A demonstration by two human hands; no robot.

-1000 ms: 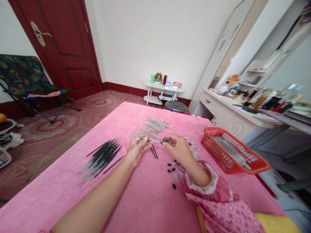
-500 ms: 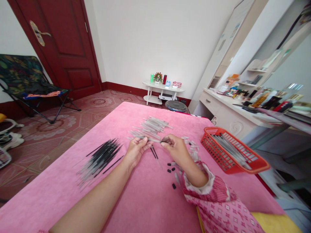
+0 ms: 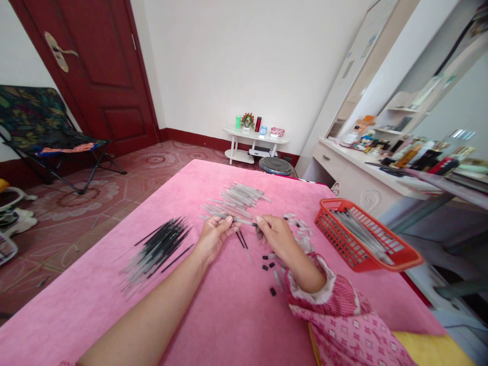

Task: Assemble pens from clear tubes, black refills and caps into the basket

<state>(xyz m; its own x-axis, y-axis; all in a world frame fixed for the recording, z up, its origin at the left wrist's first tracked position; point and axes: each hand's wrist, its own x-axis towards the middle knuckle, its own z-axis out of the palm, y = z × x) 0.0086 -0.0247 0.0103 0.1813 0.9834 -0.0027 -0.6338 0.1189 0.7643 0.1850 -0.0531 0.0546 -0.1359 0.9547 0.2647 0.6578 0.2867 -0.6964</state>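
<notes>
My left hand (image 3: 213, 238) pinches a grey pen barrel (image 3: 241, 220) by its left end and holds it level over the pink table (image 3: 229, 315). My right hand (image 3: 275, 235) is closed on the barrel's right end, fingers curled round its tip. Two loose black refills (image 3: 242, 240) lie just under the hands. A heap of grey barrels (image 3: 238, 197) lies beyond them. A pile of black refills (image 3: 158, 246) lies to the left of my left hand. Small black caps (image 3: 269, 265) and clear caps (image 3: 301, 231) are scattered by my right wrist.
A red plastic basket (image 3: 335, 231) holding finished pens overhangs the table's right edge. Past the table stand a dressing table (image 3: 366, 170) crowded with bottles, a small white side table (image 3: 255, 142), a folding chair (image 3: 41, 127) and a dark red door (image 3: 95, 71).
My right hand has turned and slid slightly right along the barrel's end; the fingers now curl over the tip. The left hand has hardly moved.
</notes>
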